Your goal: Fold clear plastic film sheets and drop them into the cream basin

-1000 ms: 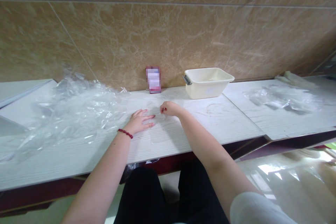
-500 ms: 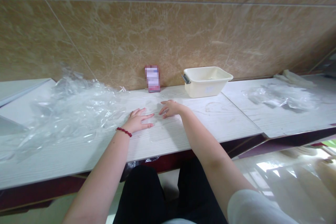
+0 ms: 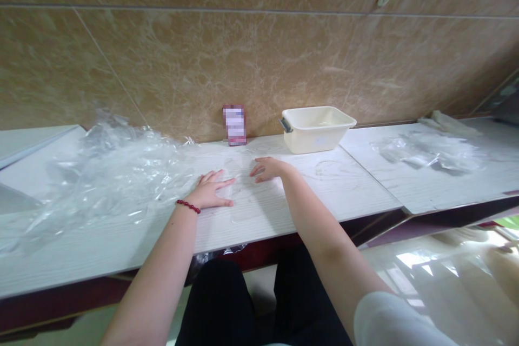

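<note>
Slightly farther from the left hand (image 3: 208, 193), the right hand (image 3: 268, 169) has been shifted since the earlier frame, and the left thumb has been spread wider. Both hands are held apart from each other at the table (image 3: 344, 184), fingers parted, with nothing seen gripped. Between them, a clear film (image 3: 245, 203) is faintly seen lying flat; whether it is touched by the right fingertips cannot be told.

The film could be creased or dragged askew if pressed unevenly, or mislaid, being barely visible on the pale surface. Loose plastic from the left heap (image 3: 121, 167), just beside the left hand, could be snagged too.

Counted: two hands; one bracelet (image 3: 188, 206) on the left wrist; one card (image 3: 234, 125) upright beyond, between the hands; one tub (image 3: 316, 140) beyond the right hand, to its right; two heaps, the right heap (image 3: 430, 151) well right of the right hand. Pieces within the heaps cannot be counted.
</note>
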Tool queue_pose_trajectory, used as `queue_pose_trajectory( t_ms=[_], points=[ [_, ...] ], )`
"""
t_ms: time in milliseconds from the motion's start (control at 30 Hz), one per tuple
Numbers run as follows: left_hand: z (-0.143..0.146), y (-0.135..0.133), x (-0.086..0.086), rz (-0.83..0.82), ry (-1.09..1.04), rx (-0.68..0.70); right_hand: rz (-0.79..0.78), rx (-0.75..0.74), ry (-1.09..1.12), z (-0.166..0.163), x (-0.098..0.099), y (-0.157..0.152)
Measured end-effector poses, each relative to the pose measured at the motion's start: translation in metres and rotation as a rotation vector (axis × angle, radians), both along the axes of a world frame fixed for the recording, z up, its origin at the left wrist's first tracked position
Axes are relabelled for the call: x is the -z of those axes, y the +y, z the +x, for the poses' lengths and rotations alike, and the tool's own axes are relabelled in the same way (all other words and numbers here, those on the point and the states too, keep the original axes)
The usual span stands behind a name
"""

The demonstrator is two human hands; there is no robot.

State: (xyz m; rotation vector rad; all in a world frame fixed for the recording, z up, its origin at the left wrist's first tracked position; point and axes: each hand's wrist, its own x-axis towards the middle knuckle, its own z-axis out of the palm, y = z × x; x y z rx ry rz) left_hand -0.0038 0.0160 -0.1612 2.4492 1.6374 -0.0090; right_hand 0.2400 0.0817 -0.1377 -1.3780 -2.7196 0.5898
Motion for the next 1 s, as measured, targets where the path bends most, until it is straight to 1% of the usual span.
queue_pose_trajectory(
  t_ms=[100, 167, 200, 300, 333, 400, 500, 633, 733, 833, 900, 967, 1000],
  points=[
    [0.0, -0.001, -0.001, 0.034, -0.045, 0.01, 0.051, -0.02, 0.057, 0.004, -0.005, 0.003],
    [0.0, -0.001, -0.002, 0.072, -0.105, 0.013, 0.118, 0.046, 0.103, 0.011, -0.008, 0.008],
    [0.0, -0.001, -0.002, 0.097, -0.145, 0.014, 0.158, 0.118, 0.11, 0.016, -0.008, 0.012],
    [0.0, 0.001, -0.002, 0.204, -0.291, -0.003, 0.26, 0.411, 0.055, 0.032, -0.004, 0.021],
    [0.0, 0.002, -0.002, 0.247, -0.335, -0.014, 0.28, 0.481, 0.035, 0.037, -0.001, 0.023],
    [0.001, 0.003, -0.002, 0.333, -0.396, -0.038, 0.304, 0.574, 0.004, 0.046, 0.007, 0.025],
    [0.004, 0.002, -0.003, 0.437, -0.426, -0.065, 0.305, 0.634, -0.056, 0.053, 0.018, 0.024],
    [0.019, 0.001, -0.015, 0.513, -0.397, -0.078, 0.344, 0.607, -0.063, 0.055, 0.027, 0.024],
    [0.04, 0.005, -0.031, 0.505, -0.415, -0.089, 0.375, 0.623, -0.013, 0.052, 0.032, 0.027],
    [0.067, 0.014, -0.045, 0.43, -0.519, -0.138, 0.371, 0.625, 0.018, 0.045, 0.034, 0.027],
    [0.084, 0.025, -0.048, 0.35, -0.602, -0.208, 0.374, 0.619, 0.033, 0.042, 0.034, 0.027],
    [0.098, 0.035, -0.046, 0.247, -0.71, -0.289, 0.385, 0.596, 0.05, 0.039, 0.032, 0.025],
    [0.104, 0.039, -0.043, 0.171, -0.785, -0.331, 0.385, 0.587, 0.068, 0.038, 0.03, 0.025]
  ],
)
